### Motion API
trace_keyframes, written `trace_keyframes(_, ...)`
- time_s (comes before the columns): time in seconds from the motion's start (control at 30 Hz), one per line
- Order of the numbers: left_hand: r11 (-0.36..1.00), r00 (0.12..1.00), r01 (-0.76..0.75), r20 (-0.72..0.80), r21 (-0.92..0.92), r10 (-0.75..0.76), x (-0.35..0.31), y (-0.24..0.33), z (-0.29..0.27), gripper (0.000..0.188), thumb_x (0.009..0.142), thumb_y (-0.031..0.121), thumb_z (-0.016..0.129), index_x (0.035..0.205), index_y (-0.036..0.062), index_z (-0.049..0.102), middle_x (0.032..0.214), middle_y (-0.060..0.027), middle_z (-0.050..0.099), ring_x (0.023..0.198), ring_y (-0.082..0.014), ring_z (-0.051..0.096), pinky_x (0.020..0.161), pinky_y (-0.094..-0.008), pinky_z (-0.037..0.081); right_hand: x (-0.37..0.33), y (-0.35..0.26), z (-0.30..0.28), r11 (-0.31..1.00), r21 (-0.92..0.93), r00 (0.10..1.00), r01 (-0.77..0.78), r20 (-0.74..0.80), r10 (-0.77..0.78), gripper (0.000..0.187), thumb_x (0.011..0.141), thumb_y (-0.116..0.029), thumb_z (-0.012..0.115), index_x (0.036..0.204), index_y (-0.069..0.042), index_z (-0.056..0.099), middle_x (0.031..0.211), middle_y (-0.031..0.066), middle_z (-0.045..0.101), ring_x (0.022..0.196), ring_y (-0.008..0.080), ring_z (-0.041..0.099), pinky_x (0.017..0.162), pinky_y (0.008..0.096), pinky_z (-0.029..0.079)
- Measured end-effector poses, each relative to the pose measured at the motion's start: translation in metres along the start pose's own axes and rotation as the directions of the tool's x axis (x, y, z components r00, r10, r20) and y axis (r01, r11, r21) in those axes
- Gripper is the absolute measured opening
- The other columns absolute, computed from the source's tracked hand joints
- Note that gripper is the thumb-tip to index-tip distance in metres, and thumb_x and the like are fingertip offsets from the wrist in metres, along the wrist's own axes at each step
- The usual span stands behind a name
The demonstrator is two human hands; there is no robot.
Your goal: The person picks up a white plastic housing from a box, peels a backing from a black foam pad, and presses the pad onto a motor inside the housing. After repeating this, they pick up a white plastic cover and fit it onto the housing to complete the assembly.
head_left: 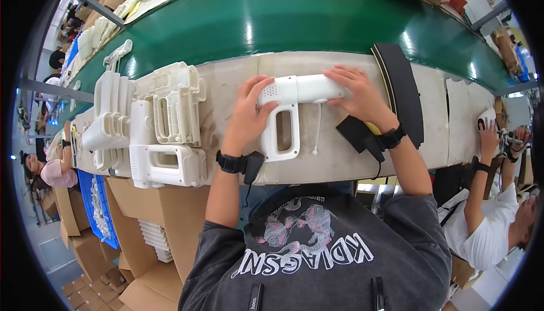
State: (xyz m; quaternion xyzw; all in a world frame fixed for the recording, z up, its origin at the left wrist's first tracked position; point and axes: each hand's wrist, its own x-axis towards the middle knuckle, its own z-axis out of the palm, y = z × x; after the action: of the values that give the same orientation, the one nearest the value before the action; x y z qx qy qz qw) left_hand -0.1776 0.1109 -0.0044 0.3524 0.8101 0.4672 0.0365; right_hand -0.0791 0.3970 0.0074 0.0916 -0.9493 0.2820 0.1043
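A white plastic appliance housing (309, 89) with a barrel-shaped body and a looped handle lies across the worktable in front of me. My left hand (245, 115) grips its left end, near the small vent holes, with the thumb above the handle. Around the right end of the barrel, my right hand (361, 98) has its fingers on top and its thumb below. A thin white cord (318, 132) with a small tip hangs from the underside toward me, to the right of the handle. The surfaces under my fingers are hidden.
Several white housing parts (165, 164) are stacked at the left. Black foam strips (401, 87) lie at the right, a smaller black piece (358, 135) by my right wrist. Beyond runs a green conveyor (249, 24). Cardboard boxes (139, 197) stand below left; a co-worker (481, 220) sits at the right.
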Motion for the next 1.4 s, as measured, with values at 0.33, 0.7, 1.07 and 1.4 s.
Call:
trace_keyframes(0.33, 0.996, 0.993, 0.060, 0.098, 0.066, -0.067, 0.007, -0.008, -0.001, 0.056, 0.089, 0.013, 0.069, 0.141, 0.0110, 0.048, 0.143, -0.0165, 0.045, 0.134, -0.0376, 0.041, 0.109, -0.0449, 0.039, 0.001, 0.025, 0.008, 0.997, 0.072, 0.996, -0.016, 0.093, 0.009, 0.061, 0.087, -0.023, 0.073, 0.143, -0.013, 0.051, 0.147, 0.0131, 0.048, 0.136, 0.0327, 0.043, 0.112, 0.0422, 0.035)
trace_keyframes(0.7, 0.990, 0.979, 0.130, 0.149, 0.057, -0.137, 0.011, -0.006, -0.010, 0.061, 0.083, 0.023, 0.077, 0.137, 0.0102, 0.052, 0.129, -0.0178, 0.054, 0.121, -0.0352, 0.052, 0.103, -0.0424, 0.044, 0.026, 0.034, -0.004, 0.955, 0.264, 0.945, -0.134, 0.324, 0.043, 0.058, 0.085, -0.024, 0.077, 0.131, -0.005, 0.049, 0.112, 0.0103, 0.056, 0.107, 0.0246, 0.055, 0.096, 0.0354, 0.043)
trace_keyframes(1.07, 0.791, 0.989, 0.121, 0.006, -0.600, -0.146, -0.006, 0.063, -0.003, 0.085, 0.078, 0.014, 0.083, 0.148, 0.0070, 0.034, 0.131, -0.0131, 0.049, 0.123, -0.0248, 0.050, 0.102, -0.0379, 0.046, -0.048, -0.016, -0.064, 0.422, 0.843, 0.932, -0.334, 0.229, 0.282, 0.058, 0.087, -0.016, 0.072, 0.138, -0.004, 0.048, 0.123, 0.0077, 0.060, 0.103, 0.0172, 0.061, 0.080, 0.0323, 0.054)
trace_keyframes(1.4, 0.848, 0.859, 0.449, 0.395, -0.282, -0.324, -0.044, 0.011, 0.026, 0.050, 0.098, 0.017, 0.062, 0.143, 0.0028, 0.044, 0.137, -0.0107, 0.054, 0.122, -0.0185, 0.055, 0.094, -0.0306, 0.048, -0.203, 0.142, -0.135, 0.331, 0.922, 0.196, 0.202, -0.370, 0.908, 0.039, 0.093, -0.020, 0.067, 0.125, -0.001, 0.056, 0.117, 0.0104, 0.062, 0.102, 0.0251, 0.062, 0.083, 0.0405, 0.055)
